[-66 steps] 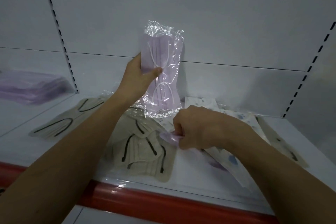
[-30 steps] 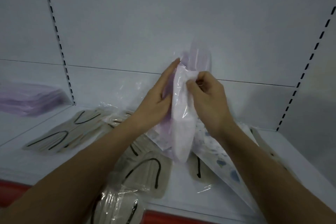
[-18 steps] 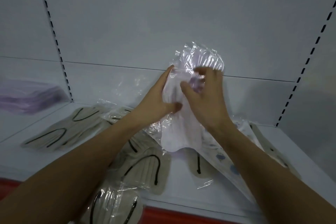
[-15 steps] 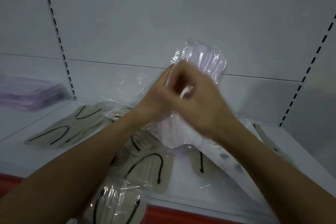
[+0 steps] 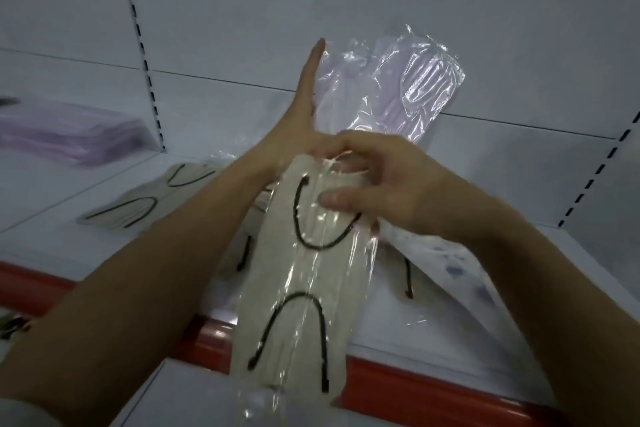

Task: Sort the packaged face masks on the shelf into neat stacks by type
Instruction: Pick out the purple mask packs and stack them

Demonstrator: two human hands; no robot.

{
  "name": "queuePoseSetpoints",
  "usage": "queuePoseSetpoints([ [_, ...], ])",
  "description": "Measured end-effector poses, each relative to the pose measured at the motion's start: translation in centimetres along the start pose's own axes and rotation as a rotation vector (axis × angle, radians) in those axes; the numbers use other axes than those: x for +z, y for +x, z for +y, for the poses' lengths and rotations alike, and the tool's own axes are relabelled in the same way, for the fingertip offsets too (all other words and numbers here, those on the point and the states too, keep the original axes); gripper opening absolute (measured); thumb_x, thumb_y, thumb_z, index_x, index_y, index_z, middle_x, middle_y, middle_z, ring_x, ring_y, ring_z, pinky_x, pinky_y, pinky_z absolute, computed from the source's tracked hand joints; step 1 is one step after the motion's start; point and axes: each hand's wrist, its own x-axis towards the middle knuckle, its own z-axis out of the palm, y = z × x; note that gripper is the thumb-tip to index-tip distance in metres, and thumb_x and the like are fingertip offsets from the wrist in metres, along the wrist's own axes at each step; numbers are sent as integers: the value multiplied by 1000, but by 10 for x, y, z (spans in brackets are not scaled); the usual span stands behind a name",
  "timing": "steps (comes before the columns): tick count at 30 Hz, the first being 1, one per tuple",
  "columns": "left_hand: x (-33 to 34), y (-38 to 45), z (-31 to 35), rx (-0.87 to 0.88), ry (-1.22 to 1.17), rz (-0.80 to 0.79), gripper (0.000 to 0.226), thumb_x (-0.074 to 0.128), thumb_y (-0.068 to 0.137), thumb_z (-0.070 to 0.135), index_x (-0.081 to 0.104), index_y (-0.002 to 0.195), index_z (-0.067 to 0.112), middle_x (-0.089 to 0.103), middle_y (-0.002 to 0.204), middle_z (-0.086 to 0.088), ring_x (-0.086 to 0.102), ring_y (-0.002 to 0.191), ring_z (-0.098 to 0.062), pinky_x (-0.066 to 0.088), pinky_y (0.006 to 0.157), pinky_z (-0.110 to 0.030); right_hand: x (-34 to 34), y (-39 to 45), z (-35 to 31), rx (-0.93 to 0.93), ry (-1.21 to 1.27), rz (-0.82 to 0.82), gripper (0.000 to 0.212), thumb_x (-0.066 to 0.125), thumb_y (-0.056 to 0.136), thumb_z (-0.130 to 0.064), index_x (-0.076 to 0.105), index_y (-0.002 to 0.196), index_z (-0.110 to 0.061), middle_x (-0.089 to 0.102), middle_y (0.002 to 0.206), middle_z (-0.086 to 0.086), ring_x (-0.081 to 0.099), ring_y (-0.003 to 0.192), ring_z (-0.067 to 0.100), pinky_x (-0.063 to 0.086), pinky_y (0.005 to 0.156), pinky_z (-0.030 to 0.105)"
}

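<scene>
Right hand pinching beige mask pack; left hand flat against upright purple packs behind.

Single head-worn view, forward and down, close over the shelf.

Your left hand is raised, fingers straight and upright; your right hand curls in a pinch, thumb forward.
</scene>
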Motion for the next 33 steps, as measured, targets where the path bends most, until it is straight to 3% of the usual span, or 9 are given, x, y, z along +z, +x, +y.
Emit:
queuePoseSetpoints([
  [2,-9,0,-1,17,27,71,115,85,76,19,4,158,24,5,166,6,15,150,-8,29,118,-23,-27,1,7,66,46,195,23,76,84,-9,66,104,-16,69,86,5,60,59,17,50,48,27],
  [5,-25,-2,5,68,65,260,101,78,76,1,19,156,17,17,163,4,20,144,-3,28,115,-13,-34,12,29,207,110,372,18,75,86,-8,66,101,-13,63,73,1,51,50,10,43,45,20],
  [9,-48,-3,8,177,142,640,101,75,75,3,13,155,4,11,164,-10,12,149,-15,11,118,-15,-24,24,54,357,314,365,33,59,99,-22,58,124,0,65,116,18,70,92,20,60,78,31],
  [12,-55,-3,7,212,132,808,92,73,73,4,23,151,3,25,159,-10,20,149,-21,12,123,-28,-26,15,50,312,-249,377,44,58,97,-39,49,135,-18,53,131,1,60,110,14,53,95,38],
  [15,-45,-1,7,185,95,741,62,71,73,2,51,129,17,54,135,0,48,128,-10,36,113,-26,-29,-2,26,192,-237,116,11,69,91,-23,67,99,-16,69,85,-4,66,69,14,56,63,35],
  [18,-25,-2,9,54,59,517,35,70,80,-2,67,100,26,69,107,-2,57,74,0,49,68,-14,-6,-11,18,356,-549,-377,19,77,82,-40,70,90,-25,70,84,-7,66,75,11,54,68,28],
  [20,-15,-3,3,20,77,414,28,69,85,-2,72,90,25,72,98,3,57,65,5,43,58,-10,7,-7,21,403,-727,-366,28,78,79,-45,69,92,-22,69,88,-6,63,80,11,49,67,24],
  [26,-8,-6,-15,5,88,379,28,70,84,-1,75,93,25,72,93,23,59,74,7,40,68,-12,11,-1,27,302,-692,-293,18,64,83,-7,64,101,-11,66,84,2,64,81,21,50,65,28],
  [33,-10,-4,-24,-58,60,428,30,69,86,1,75,100,27,73,106,14,64,100,-1,45,90,-17,-31,-10,21,217,-215,-107,26,65,86,-1,53,94,-23,67,73,-8,54,62,11,46,61,27],
])
